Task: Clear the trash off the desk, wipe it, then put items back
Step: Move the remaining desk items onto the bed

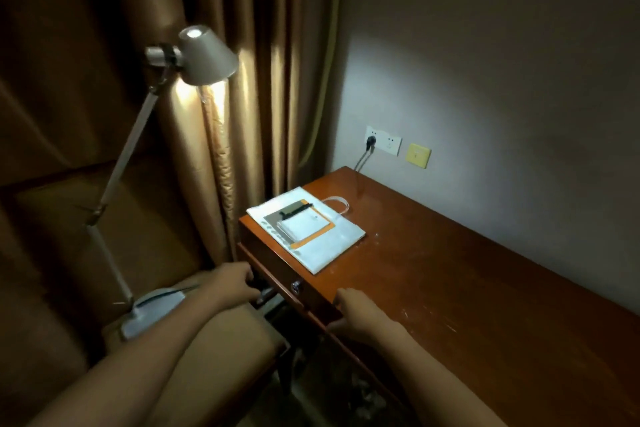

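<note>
The reddish-brown wooden desk [450, 270] stands against the wall. At its left end lies a white paper bag [332, 246] with a stack on top: an orange-edged folder [329, 227], a white pad [303, 224] and a dark flat item [294, 210]. Below the desktop is a drawer front [277, 270] with a round lock [296, 285]. My left hand [235, 282] grips the drawer front's left end, fingers curled. My right hand [360, 312] holds its right end at the desk's front edge, fingers over the top and thumb underneath.
A chair with a tan cushion [214, 347] sits under my left arm. A silver floor lamp [204, 57] stands lit at the left, its base [156, 312] on the chair. Brown curtains [259, 97] hang behind. Wall sockets [384, 142] hold a plugged cable.
</note>
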### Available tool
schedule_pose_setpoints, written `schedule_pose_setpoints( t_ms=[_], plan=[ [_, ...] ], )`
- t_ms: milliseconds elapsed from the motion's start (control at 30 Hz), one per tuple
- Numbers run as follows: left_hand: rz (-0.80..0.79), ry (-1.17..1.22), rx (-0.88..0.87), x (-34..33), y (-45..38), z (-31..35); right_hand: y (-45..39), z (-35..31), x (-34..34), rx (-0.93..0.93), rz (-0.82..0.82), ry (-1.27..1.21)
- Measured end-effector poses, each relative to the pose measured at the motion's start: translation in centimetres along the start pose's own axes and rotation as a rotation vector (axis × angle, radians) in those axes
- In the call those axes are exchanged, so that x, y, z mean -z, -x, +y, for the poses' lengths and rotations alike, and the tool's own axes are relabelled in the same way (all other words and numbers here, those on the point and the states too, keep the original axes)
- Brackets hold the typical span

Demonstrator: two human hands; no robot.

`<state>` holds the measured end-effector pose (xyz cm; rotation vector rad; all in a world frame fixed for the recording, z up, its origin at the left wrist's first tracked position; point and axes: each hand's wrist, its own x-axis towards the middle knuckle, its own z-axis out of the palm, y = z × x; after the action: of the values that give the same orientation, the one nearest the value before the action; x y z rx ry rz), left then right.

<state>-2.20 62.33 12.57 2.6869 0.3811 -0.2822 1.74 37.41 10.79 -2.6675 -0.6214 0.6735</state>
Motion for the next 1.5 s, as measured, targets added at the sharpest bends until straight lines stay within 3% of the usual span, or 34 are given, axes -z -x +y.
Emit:
schedule_pose_setpoints(
  t_ms=[333,500,833,1033,1333,1500],
  plan=[
    [-0.02,0.102,0.047,0.8,-15.5,-0.5,-14.0,3.1,3.4,-0.172,0.004,-0.107],
    [-0.142,0.113,0.055,-0.1,-23.3,-0.6,-22.8,5.4,4.8,-0.212,-0.007,-0.222],
    [-0.084,0.114,0.195,-1.4,-40.4,3.4,-38.7,11.5,9.1,-0.367,0.019,-0.399],
    [-0.082,0.039,0.22,-5.4,-44.1,4.0,-44.8,12.7,10.5,-0.4,0.064,-0.443],
    [-0.103,-0.15,0.239,-7.8,-46.6,3.2,-48.8,13.0,7.6,-0.406,0.117,-0.313],
    [-0.108,0.023,0.365,-8.7,-46.3,3.3,-49.6,12.3,7.6,-0.439,0.08,-0.308]
  ],
)
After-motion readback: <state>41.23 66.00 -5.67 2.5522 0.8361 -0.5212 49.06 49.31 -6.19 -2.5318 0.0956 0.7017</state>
